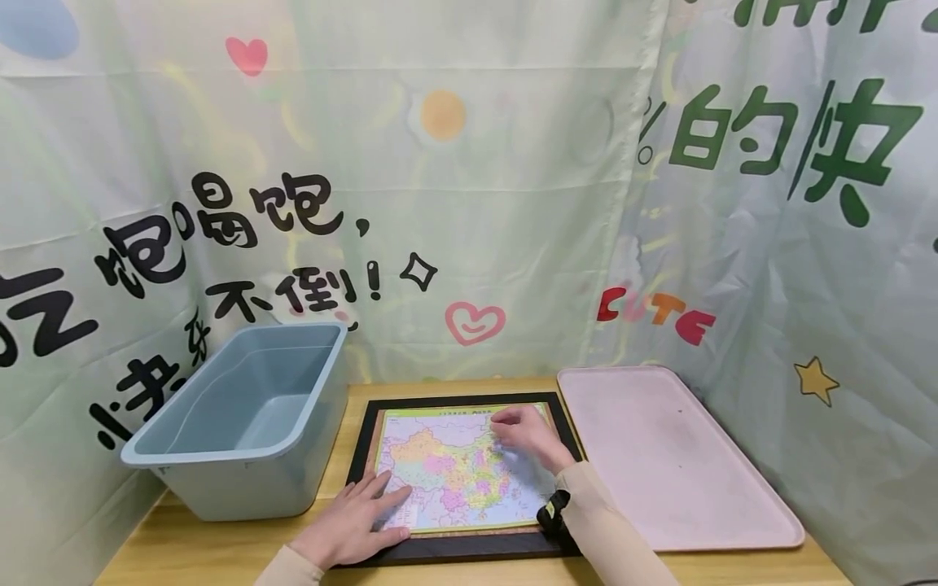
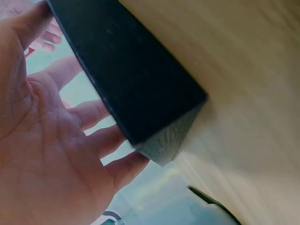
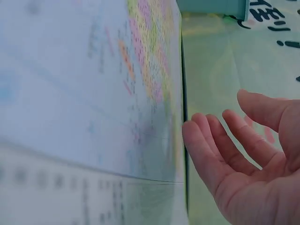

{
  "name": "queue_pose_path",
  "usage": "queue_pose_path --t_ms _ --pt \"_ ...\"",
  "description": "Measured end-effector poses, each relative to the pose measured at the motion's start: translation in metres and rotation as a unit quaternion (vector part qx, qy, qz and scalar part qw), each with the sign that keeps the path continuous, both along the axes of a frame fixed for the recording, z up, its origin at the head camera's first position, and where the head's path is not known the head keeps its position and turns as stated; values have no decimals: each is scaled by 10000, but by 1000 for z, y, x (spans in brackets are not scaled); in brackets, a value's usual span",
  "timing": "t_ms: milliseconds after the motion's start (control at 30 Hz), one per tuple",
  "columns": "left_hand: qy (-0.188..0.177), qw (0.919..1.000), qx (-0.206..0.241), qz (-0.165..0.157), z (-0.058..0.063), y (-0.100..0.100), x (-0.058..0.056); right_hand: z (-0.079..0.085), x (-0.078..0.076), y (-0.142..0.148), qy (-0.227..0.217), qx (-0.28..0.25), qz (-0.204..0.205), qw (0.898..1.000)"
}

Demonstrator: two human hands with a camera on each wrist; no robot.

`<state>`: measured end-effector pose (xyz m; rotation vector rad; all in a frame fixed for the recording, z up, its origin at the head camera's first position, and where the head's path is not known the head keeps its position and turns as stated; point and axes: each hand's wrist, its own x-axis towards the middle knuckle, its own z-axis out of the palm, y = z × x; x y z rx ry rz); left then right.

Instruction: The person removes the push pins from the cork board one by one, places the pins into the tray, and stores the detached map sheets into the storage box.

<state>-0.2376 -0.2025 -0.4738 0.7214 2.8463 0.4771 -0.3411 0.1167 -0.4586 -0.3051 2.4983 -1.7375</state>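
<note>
A colourful paper map (image 1: 440, 468) lies within a black frame (image 1: 469, 547) on the table, a strip of brown backing showing along its lower edge. My left hand (image 1: 355, 521) rests across the lower-left corner, fingers spread over the frame and the map's edge. From below, the left wrist view shows that palm (image 2: 51, 131) beside the frame's black side (image 2: 126, 70). Over the map's upper right is my right hand (image 1: 531, 435), fingers bent loosely downward. In the right wrist view the right hand (image 3: 253, 168) holds nothing between its fingers, with a fingertip right at the map's surface (image 3: 70, 93).
A deep grey-blue plastic tub (image 1: 293, 480) stands left of the frame. To the right, a flat pale pink tray (image 1: 681, 456) lies right beside the frame. Printed fabric (image 1: 498, 236) hangs behind the wooden table (image 1: 220, 545).
</note>
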Motion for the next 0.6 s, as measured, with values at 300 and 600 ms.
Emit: queue_pose_path --t_ms 300,600 --pt "-54 10000 -29 20 1 1 2 -5 -12 -2 -575 -302 151 9978" --pt "12 10000 -37 21 -2 0 0 -7 -27 -10 -742 -390 58 9965"
